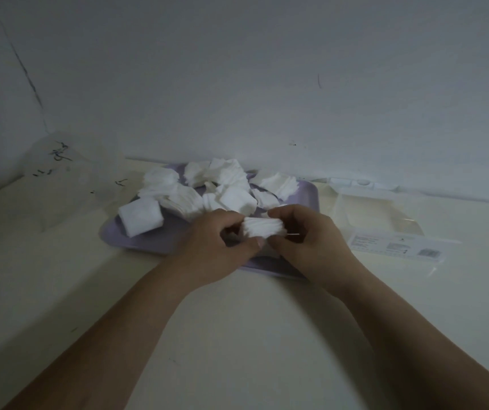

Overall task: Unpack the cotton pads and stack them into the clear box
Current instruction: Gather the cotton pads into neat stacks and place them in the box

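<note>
The left hand [216,244] and the right hand [305,241] meet over the near edge of a lilac tray [148,241]. Between them they pinch a small bundle of cotton pads [262,227]. Both sets of fingers are curled round its ends, with the thumbs below. The bundle's long axis runs left to right from one hand to the other, and the pad edges fan up toward the camera, so the pads look bunched rather than squared.

Behind the hands, loose pads [225,179] lie in untidy heaps across the far half of the tray, some in short stacks and some scattered.

The clear box [340,208] stands on the table [237,335] just beyond the tray's right edge, so it is right of the bundle and a little farther back. It seems to hold no pads, though the light is too dim to be sure. The right hand is plainly the nearer one, so the coming move looks like a short carry to the right. The bundle probably needs evening up first, and the left hand may have to let go.

A flat wrapper [397,245] with a printed label lies in front of the box. What may be the lid [361,183] sits behind it. A crumpled plastic bag [68,173] is at the far left.
</note>
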Tool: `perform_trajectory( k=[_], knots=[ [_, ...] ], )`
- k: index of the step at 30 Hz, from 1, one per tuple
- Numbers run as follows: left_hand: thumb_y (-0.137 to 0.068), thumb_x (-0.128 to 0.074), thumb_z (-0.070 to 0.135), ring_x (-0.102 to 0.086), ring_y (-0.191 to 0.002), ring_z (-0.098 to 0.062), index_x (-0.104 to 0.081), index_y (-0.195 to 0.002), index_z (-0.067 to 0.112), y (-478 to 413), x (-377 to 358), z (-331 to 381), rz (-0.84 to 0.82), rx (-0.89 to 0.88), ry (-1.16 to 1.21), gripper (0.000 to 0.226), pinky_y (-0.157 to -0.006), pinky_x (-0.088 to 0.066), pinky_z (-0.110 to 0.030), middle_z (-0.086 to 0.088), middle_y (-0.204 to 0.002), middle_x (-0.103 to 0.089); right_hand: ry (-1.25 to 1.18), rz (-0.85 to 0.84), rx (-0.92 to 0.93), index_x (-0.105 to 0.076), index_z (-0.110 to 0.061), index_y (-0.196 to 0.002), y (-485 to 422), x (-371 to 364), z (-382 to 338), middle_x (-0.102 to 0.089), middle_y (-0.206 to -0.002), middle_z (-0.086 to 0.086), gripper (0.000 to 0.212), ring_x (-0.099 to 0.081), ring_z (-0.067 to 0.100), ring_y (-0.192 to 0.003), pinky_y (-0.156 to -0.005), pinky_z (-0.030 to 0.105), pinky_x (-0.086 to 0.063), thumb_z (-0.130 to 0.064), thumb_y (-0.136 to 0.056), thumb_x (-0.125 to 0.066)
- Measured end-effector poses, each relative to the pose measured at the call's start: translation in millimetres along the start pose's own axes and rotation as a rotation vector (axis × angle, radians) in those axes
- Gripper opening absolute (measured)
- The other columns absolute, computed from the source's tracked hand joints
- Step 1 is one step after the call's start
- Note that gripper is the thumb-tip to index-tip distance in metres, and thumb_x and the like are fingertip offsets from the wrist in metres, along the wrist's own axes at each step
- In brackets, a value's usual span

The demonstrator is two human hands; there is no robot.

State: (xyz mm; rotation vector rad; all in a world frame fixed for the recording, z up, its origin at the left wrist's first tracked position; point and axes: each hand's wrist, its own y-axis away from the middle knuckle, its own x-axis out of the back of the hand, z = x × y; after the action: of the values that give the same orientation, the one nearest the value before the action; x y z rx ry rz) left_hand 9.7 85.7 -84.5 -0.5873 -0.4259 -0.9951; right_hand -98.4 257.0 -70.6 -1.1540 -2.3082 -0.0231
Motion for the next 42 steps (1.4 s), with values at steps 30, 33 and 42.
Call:
perform_trajectory(
  k=[30,33,42],
  knots=[
    [-0.070,-0.090,0.047,-0.052,-0.123,0.004,-0.049,-0.144,0.037,4,22,58,-0.119,0.008,-0.133,0.086,-0.104,-0.045,-0.026,0.024,-0.135,-0.054,-0.612,-0.125,-0.247,-0.073,-0.001,-0.116,-4,17,-21,-0.076,-0.109,0.024,0.026,-0.074,0.038,-0.104,-0.089,0.043,-0.062,0.002,-0.090,-0.069],
    [-0.069,-0.086,0.052,-0.058,-0.118,-0.011,-0.046,-0.137,0.028,-3,13,75,-0.159,-0.096,-0.415,0.083,-0.099,-0.050,-0.037,0.013,-0.131,-0.059,-0.596,-0.112,-0.273,-0.074,-0.004,-0.113,-5,18,-29,-0.074,-0.110,0.026,0.025,-0.075,0.040,-0.101,-0.079,0.043,-0.064,-0.002,-0.088,-0.073],
    [-0.073,-0.059,0.057,-0.067,-0.089,-0.013,-0.056,-0.094,0.038,-28,-9,97,-0.014,-0.071,-0.309,0.029,-0.077,-0.057,-0.036,0.011,-0.087,-0.065,-0.526,-0.165,-0.283,-0.070,0.003,-0.118,-4,59,-52,-0.076,-0.112,0.022,0.047,-0.074,0.033,-0.095,-0.089,0.046,-0.061,-0.022,-0.081,-0.086]
  ],
)
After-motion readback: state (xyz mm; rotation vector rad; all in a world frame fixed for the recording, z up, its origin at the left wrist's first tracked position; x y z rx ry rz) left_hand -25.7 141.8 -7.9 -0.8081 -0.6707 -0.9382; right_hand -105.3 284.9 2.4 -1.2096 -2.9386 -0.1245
